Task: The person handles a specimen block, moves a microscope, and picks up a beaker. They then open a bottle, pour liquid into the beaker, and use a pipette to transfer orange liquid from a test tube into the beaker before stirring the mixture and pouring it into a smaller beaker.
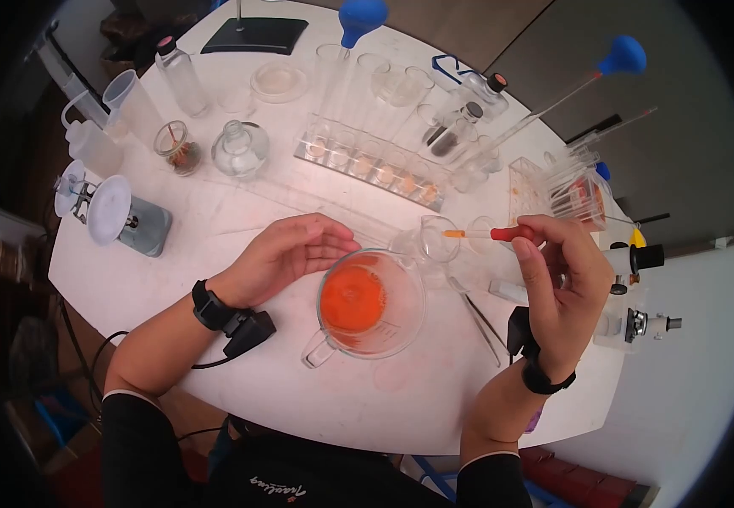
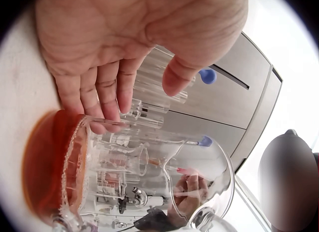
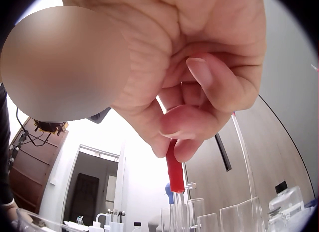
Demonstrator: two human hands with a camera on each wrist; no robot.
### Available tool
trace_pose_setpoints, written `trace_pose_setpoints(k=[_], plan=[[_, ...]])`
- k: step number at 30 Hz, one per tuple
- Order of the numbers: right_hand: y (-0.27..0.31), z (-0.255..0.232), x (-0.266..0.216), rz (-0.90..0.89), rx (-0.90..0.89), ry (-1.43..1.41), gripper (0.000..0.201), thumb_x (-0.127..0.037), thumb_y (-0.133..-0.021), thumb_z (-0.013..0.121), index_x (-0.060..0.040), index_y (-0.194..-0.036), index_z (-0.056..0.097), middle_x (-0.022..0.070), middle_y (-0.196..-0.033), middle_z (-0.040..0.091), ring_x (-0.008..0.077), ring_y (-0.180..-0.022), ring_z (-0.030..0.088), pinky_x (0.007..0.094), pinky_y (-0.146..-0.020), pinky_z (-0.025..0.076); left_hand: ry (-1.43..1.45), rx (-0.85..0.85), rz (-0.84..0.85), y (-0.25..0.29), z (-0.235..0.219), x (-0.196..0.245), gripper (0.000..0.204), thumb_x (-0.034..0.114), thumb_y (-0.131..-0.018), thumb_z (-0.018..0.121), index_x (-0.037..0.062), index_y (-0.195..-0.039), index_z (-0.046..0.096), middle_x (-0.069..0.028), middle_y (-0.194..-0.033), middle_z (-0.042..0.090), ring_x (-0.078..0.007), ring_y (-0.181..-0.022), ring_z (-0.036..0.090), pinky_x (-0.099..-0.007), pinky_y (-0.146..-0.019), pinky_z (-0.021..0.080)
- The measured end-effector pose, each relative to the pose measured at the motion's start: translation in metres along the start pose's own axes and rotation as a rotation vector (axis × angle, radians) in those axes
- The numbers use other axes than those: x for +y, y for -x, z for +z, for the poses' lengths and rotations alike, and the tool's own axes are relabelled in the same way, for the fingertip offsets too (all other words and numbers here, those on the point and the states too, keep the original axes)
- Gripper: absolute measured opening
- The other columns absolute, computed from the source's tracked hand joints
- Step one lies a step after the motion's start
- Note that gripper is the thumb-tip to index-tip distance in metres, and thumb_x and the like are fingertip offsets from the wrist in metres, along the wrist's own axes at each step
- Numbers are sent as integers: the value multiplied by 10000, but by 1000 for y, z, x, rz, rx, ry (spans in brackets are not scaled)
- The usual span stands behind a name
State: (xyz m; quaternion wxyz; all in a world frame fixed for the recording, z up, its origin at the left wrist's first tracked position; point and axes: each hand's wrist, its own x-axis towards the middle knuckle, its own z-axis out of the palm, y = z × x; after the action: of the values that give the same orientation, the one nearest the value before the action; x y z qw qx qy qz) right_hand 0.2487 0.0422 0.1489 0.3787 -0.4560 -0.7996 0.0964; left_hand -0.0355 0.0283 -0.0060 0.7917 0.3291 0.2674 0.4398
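Observation:
My right hand (image 1: 566, 292) pinches the red rubber bulb (image 3: 175, 173) of a glass dropper (image 1: 474, 234) between thumb and fingers. Orange liquid colours the dropper's tip, which is over a small glass beaker (image 1: 440, 257). In front of me stands a large clear measuring jug (image 1: 409, 309) with a handle, holding orange liquid (image 1: 352, 298) in its bottom. My left hand (image 1: 278, 258) is beside the jug with its fingers extended, fingertips right at the glass wall. In the left wrist view, the left fingers (image 2: 103, 95) overlap the jug's side and nothing is gripped.
A pair of tweezers (image 1: 479, 320) lies right of the jug. Behind it is a rack (image 1: 371, 173) holding several glass vessels. A round-bottomed bottle (image 1: 240, 152) and a small balance (image 1: 143, 224) stand at left. Pipettes with blue bulbs (image 1: 623, 56) rise at the back.

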Motion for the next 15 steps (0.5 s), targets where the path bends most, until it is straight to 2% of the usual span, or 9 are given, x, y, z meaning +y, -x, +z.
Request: trace_pose_setpoints(k=[15], plan=[[-5,6,1,-54,-39,66,59,-22,-810,725,-29,-854,685,52,-736,646,119,-519,515,230,-477,380,-19,-26,4,0,1,2,416,315,-1027,443,-30,-1230,558,-161,-1224,619,-200,-1136,602,-336,-1030,449]])
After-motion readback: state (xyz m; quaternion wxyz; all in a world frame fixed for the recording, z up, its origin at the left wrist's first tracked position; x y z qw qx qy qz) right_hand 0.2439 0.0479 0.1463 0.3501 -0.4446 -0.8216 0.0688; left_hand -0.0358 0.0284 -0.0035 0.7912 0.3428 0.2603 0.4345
